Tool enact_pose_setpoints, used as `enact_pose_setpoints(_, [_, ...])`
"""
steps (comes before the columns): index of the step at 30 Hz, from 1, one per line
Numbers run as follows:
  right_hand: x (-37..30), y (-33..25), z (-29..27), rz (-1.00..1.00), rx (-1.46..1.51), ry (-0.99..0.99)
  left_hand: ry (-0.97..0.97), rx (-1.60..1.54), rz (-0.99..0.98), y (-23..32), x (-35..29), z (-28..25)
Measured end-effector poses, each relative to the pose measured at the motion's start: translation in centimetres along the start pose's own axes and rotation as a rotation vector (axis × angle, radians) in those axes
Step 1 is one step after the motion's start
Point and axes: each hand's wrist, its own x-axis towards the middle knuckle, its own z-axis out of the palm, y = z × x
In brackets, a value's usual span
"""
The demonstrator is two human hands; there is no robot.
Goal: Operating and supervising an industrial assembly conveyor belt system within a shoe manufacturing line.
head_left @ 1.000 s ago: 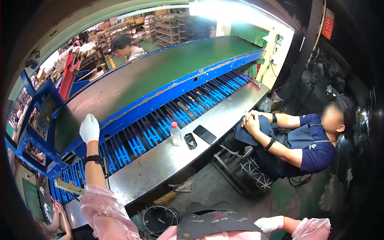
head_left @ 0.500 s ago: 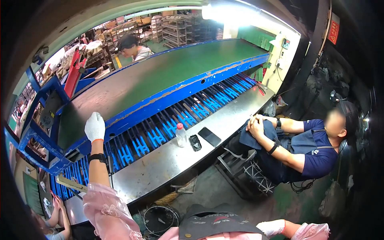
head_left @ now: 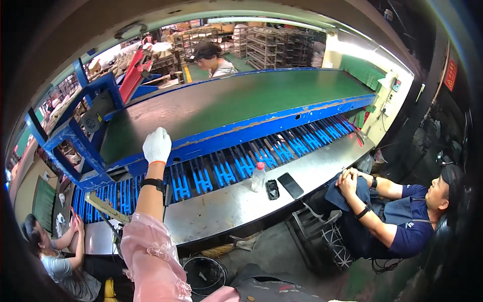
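Observation:
My left hand [head_left: 157, 145], in a white knitted glove with a dark band at the wrist, reaches forward to the near blue rail of a conveyor with a green belt [head_left: 261, 95]. Its fingers look bent and pressed together; whatever they may hold is hidden. Below the rail runs a row of blue forked bars [head_left: 201, 182]. Nearer lies a metal ledge [head_left: 211, 216] carrying a clear bottle with a pink cap [head_left: 258, 178], a small black case [head_left: 272, 190] and a black phone [head_left: 290, 185]. My right hand is out of sight below the lower edge.
To the right a person in a dark blue shirt [head_left: 413, 216] sits with hands clasped. Another sits at lower left [head_left: 63, 264], hands raised. A third person [head_left: 214, 59] is behind the conveyor. A dark bucket [head_left: 204, 274] stands under the ledge. Loaded racks [head_left: 271, 48] fill the back.
The view has shifted left, so the scene sits further right and more of the lower-left person shows. My left hand stays at the rail. My right hand has dropped out of view.

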Motion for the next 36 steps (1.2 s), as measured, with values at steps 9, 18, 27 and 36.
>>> enact_pose_setpoints(9, [0.1, -2.7, -0.2, 0.086, 0.189, -0.018, -0.007, -0.01, 0.025, -0.6, 0.1, -0.4])
enact_pose_setpoints(18, [3.1, 2.6, -10.9, -0.048, 0.744, -0.184, 0.127, -0.055, 0.119, -2.1, -0.3, 1.0])
enact_pose_setpoints(27, [35.9, -8.3, -46.2, -0.839, 0.797, -0.339, 0.05, -0.009, 0.071, -7.0, 0.4, -1.5])
enact_pose_setpoints(36, [36.5, -4.7, -44.8, -0.596, 1.575, 0.293, 0.039, 0.037, -0.037, -6.5, 0.0, -0.2])
